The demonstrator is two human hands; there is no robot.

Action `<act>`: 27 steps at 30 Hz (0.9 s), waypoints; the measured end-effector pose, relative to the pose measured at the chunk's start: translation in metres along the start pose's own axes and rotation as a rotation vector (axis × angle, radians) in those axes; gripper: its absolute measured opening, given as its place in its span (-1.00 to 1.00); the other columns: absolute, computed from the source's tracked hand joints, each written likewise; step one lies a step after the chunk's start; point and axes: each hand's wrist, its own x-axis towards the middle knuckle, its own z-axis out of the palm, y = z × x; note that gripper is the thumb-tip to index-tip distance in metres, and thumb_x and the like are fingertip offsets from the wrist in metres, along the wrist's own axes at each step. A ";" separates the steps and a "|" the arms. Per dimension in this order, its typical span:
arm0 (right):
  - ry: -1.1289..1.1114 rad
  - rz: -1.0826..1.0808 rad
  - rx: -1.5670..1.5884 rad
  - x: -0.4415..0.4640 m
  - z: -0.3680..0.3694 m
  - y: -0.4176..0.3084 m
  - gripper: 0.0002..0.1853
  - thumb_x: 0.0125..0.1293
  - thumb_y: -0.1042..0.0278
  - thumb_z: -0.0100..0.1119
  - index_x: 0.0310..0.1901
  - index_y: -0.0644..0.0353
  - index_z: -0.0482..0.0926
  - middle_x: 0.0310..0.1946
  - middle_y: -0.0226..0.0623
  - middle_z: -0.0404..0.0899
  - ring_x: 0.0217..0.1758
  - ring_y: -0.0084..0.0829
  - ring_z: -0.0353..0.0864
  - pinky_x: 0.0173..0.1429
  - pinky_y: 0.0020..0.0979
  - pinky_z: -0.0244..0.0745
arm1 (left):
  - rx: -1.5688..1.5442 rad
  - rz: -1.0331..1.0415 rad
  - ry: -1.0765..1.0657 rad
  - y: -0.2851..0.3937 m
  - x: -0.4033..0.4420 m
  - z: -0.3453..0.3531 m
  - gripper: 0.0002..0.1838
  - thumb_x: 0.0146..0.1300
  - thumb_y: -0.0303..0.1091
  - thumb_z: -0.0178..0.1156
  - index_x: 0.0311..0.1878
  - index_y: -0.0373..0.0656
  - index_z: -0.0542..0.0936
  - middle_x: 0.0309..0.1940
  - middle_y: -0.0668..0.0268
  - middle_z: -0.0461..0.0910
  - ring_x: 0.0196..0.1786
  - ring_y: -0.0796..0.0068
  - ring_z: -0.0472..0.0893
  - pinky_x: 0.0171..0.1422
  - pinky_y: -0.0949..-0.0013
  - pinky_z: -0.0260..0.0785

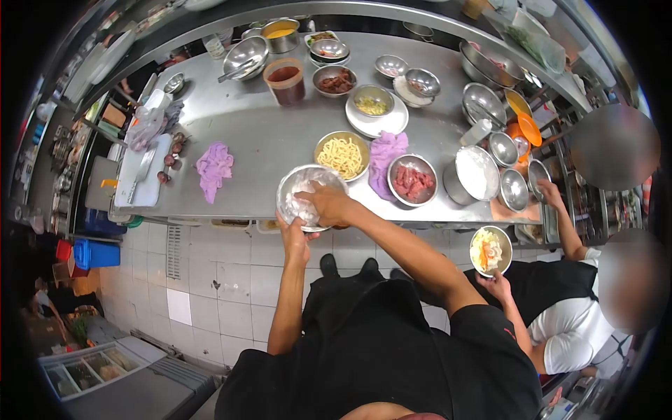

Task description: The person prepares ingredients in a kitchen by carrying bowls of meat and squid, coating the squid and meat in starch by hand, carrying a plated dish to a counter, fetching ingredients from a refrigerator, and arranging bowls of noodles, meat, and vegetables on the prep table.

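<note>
At the table's front edge, my left hand point(297, 236) grips the rim and side of a metal mixing bowl point(282, 201) from below. My right hand point(325, 204) reaches into this bowl, its fingers curled into white, floury food point(299, 206). Flour hides the fingertips and what the pieces are. Just behind the bowl stands another metal bowl of thick pale noodles point(341, 155). To its right lie a purple cloth point(381, 162) and a bowl of raw red meat strips point(413, 180). Further right is a deep pot of white powder point(476, 175).
On the right, a co-worker's hand point(497, 285) holds a bowl of shredded vegetables point(486, 250). A knife and cutting board point(148, 175) lie at the left, near a second purple cloth point(214, 171). Behind stand a tub of red-brown sauce point(285, 82) and several bowls.
</note>
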 end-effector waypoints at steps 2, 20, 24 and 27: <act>0.141 0.005 0.004 0.019 0.015 -0.002 -0.20 -0.12 0.46 0.31 0.27 -0.13 0.31 0.26 0.06 0.21 0.15 0.06 0.45 0.21 -0.10 0.39 | 0.053 0.024 -0.045 0.005 0.005 -0.006 -0.20 0.04 -0.53 -0.05 0.39 0.14 -0.04 0.03 0.17 0.41 -0.18 0.31 0.58 -0.52 0.41 0.54; 0.104 0.181 -0.001 0.188 0.039 0.039 -0.33 0.03 0.30 0.28 0.26 -0.24 0.35 0.36 -0.11 0.09 0.32 0.08 0.26 0.17 -0.01 0.39 | 1.229 0.360 -0.036 0.059 0.291 -0.117 -0.48 0.34 -0.08 0.05 0.26 -0.17 0.32 -0.08 0.21 0.53 -0.23 0.39 0.58 -0.18 0.36 0.47; 0.187 0.242 -0.030 0.218 0.038 0.053 -0.57 0.25 0.25 0.05 0.19 -0.22 0.44 0.35 -0.12 0.13 0.30 0.01 0.29 0.09 0.02 0.40 | 0.843 0.689 -0.124 0.197 0.357 0.000 -0.69 0.33 -0.15 0.09 -0.23 -0.24 0.58 -0.45 0.37 0.59 -0.41 0.63 0.48 -0.32 0.49 0.32; 0.249 0.227 -0.068 0.237 0.037 0.062 -0.64 0.27 0.18 0.01 0.11 -0.21 0.52 0.35 -0.11 0.16 0.27 0.04 0.29 0.01 0.06 0.40 | 0.775 0.464 -0.338 0.257 0.464 0.086 -0.84 0.27 -0.34 0.13 -0.24 -0.24 0.58 -0.43 0.34 0.58 -0.42 0.63 0.50 -0.35 0.57 0.34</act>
